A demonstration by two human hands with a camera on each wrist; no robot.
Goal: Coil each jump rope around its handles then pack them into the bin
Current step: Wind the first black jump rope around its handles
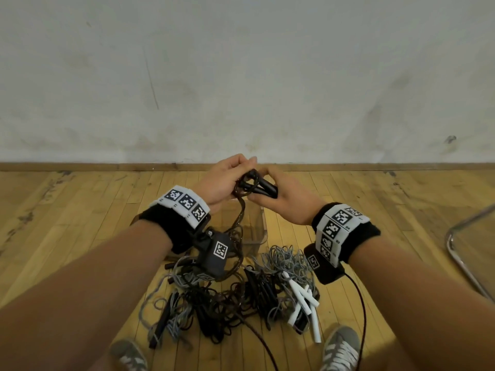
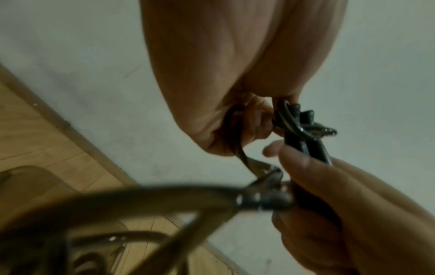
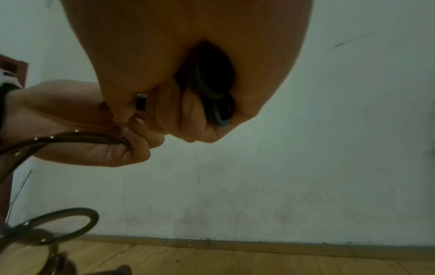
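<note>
Both hands are raised together over the floor. My right hand (image 1: 278, 199) grips two black jump rope handles (image 1: 263, 187) held side by side; their round ends (image 3: 221, 108) show in the right wrist view. My left hand (image 1: 227, 180) pinches the dark brown rope (image 1: 239, 210) and holds a loop of it at the handles' tips (image 2: 303, 124). The rest of that rope hangs down to the floor. A clear plastic bin (image 1: 258, 231) stands on the floor below the hands, partly hidden by them.
A tangled pile of jump ropes (image 1: 230, 298) lies on the wooden floor between my shoes, some grey, some dark, with black handles and white handles (image 1: 305, 303). A metal chair leg (image 1: 460, 258) curves in at the right. A pale wall stands just behind.
</note>
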